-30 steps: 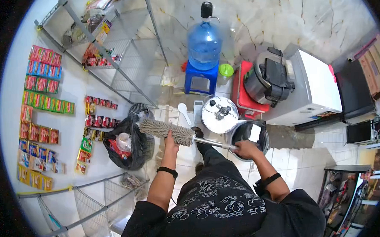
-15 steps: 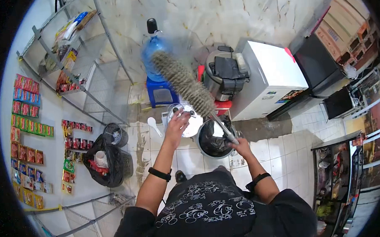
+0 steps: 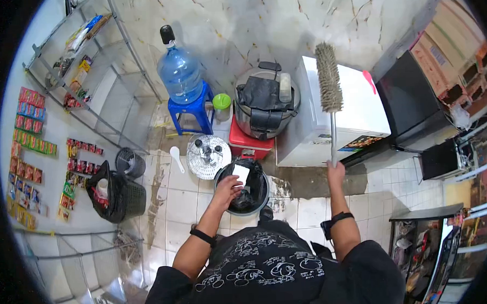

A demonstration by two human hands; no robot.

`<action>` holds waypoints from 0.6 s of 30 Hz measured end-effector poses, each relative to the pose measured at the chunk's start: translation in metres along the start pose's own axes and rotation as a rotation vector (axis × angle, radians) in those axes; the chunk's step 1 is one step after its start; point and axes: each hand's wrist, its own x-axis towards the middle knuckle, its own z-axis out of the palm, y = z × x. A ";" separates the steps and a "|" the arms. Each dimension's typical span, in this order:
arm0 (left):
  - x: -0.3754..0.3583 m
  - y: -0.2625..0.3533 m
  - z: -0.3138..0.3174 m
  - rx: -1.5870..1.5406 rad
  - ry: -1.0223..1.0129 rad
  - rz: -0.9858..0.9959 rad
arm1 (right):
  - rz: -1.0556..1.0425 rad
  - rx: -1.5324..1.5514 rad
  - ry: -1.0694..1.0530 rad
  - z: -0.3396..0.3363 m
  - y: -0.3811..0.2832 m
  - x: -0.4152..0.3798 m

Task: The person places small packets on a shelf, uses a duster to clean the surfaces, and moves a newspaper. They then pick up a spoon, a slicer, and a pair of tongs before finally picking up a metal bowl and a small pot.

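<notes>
Right grip clasps duster | left grip on bin, closure unclear

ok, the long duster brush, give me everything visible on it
The duster brush has a long, shaggy grey-beige head on a thin, shiny, metal-looking handle. It stands nearly upright, head uppermost, in front of the white appliance. The right hand grips the handle's lower end; nothing else visibly touches it. The left hand is apart, at the black-lined bin.

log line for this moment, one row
left hand: over black bin, fingers by white paper | right hand: grips duster upright
</notes>
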 end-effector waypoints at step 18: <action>0.030 -0.014 0.090 0.190 0.036 0.025 | -0.032 0.226 -0.090 -0.054 0.009 -0.016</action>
